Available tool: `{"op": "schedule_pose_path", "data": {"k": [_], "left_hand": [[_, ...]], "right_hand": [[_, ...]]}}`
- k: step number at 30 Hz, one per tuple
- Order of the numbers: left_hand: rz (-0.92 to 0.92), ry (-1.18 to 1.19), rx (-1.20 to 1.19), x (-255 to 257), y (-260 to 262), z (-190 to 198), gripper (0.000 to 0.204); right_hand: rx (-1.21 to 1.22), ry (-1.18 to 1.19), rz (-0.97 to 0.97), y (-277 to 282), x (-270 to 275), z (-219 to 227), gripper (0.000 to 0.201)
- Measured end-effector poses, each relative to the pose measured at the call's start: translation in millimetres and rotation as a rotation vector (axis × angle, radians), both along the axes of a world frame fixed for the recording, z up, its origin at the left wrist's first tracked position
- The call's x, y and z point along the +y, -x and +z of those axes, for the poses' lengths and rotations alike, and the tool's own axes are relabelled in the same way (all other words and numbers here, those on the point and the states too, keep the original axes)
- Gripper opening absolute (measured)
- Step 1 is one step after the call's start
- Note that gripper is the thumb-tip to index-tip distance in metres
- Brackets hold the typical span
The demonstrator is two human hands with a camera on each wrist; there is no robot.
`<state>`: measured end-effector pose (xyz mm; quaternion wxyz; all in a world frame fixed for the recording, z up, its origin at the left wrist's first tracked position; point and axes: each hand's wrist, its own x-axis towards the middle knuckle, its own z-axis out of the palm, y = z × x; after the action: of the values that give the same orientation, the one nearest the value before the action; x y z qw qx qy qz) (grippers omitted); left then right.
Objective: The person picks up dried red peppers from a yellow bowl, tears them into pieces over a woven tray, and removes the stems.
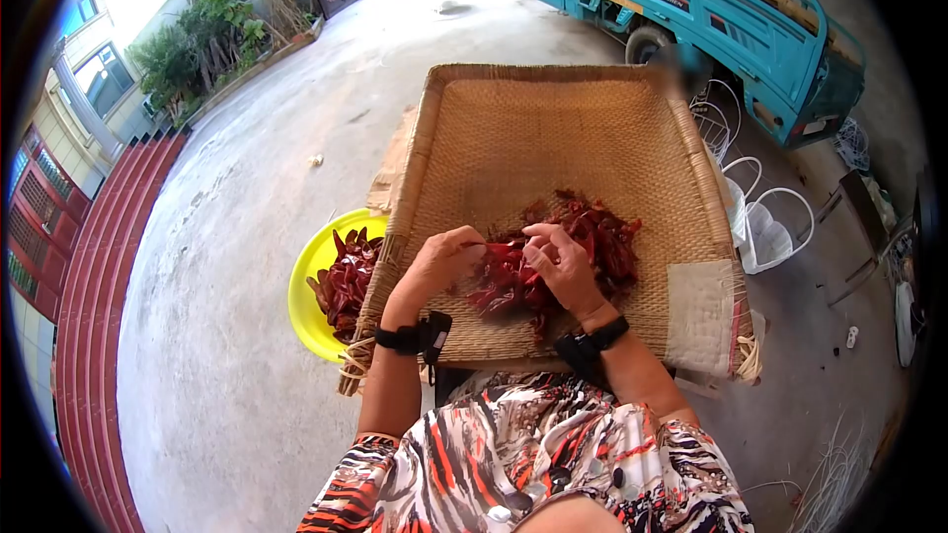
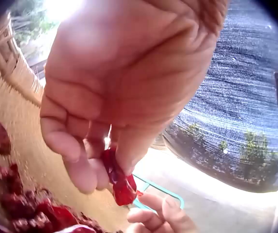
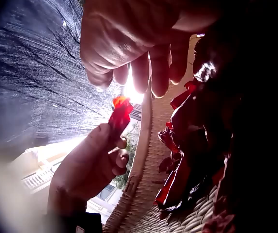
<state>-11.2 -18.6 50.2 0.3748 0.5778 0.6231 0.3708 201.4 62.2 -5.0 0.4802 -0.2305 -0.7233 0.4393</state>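
The left hand (image 1: 440, 265) pinches a dried red pepper (image 2: 121, 182) between thumb and fingers; in the left wrist view its torn-looking end points down. Beside it, the right hand (image 1: 565, 268) hovers over the heap, fingers bent. In the right wrist view, the right hand's fingers (image 3: 160, 68) hang apart from the held pepper (image 3: 120, 116) with a gap between; whether they hold a small piece cannot be told. Below both hands a heap of red peppers (image 1: 602, 245) lies in the woven tray (image 1: 553, 128).
Left of the tray, a yellow basin (image 1: 304, 286) holds more red peppers (image 1: 348, 281). White bags (image 1: 770, 237) stand on the ground at the right. A turquoise three-wheeled truck (image 1: 711, 20) is parked behind, and red steps (image 1: 109, 306) run along the left.
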Motion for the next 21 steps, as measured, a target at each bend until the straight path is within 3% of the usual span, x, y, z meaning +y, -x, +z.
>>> {"op": "schedule_pose_path", "data": {"k": [2,7,13,18,21], "left_hand": [[-0.066,0.027,-0.06,1.3,-7.9,3.2,0.017],[-0.166,0.028,-0.274,7.9,-11.3,-10.6,0.017],[-0.052,0.035,-0.562,12.3,-13.3,-17.4,0.018],[0.359,-0.453,-0.769,13.4,4.6,-13.6,0.014],[0.792,-0.796,-0.888,10.8,22.4,-15.9,0.014]], "right_hand": [[-0.012,-0.073,0.022,2.7,-2.6,2.4,0.025],[-0.051,0.009,0.119,3.2,0.3,-4.2,0.015],[0.081,0.13,0.134,4.7,3.7,-10.6,0.025],[0.161,0.234,0.073,1.1,12.6,-15.3,0.039],[0.135,0.262,0.078,0.3,9.6,-9.3,0.036]]}}
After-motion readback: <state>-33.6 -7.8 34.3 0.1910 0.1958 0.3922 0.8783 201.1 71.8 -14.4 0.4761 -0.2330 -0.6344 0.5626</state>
